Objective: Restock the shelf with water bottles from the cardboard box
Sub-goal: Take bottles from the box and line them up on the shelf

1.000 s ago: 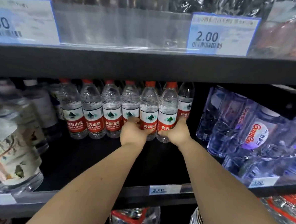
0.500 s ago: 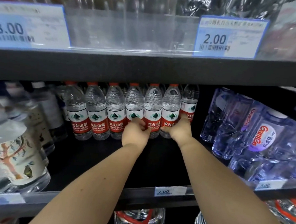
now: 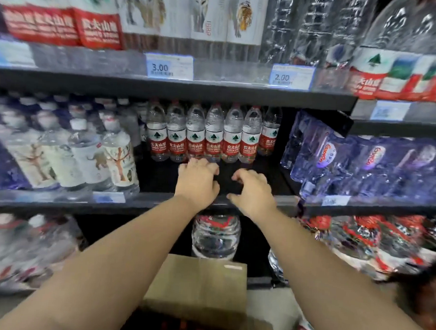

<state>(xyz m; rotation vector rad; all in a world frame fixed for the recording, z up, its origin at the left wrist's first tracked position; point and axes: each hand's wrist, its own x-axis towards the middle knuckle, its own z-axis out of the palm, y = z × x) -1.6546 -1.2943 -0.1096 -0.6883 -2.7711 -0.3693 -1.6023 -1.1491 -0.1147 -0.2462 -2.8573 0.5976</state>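
Note:
A row of clear water bottles (image 3: 213, 135) with red-and-white labels stands deep on the middle black shelf (image 3: 156, 199). My left hand (image 3: 197, 180) and my right hand (image 3: 253, 190) hover just in front of the row, fingers curled and apart, holding nothing. Neither hand touches a bottle. Below my arms an open cardboard box (image 3: 199, 286) shows its brown flap; dark red bottle caps are dimly visible inside at the bottom edge.
White-labelled bottles (image 3: 105, 158) stand left of the row, blue-tinted wrapped packs (image 3: 352, 163) right of it. A large water jug (image 3: 216, 235) sits on the lower shelf behind the box. Price tags (image 3: 169, 66) line the upper shelf edge.
Both hands have let go of the two front bottles and drawn back toward the shelf edge. The view has pulled back and down, bringing the box into sight.

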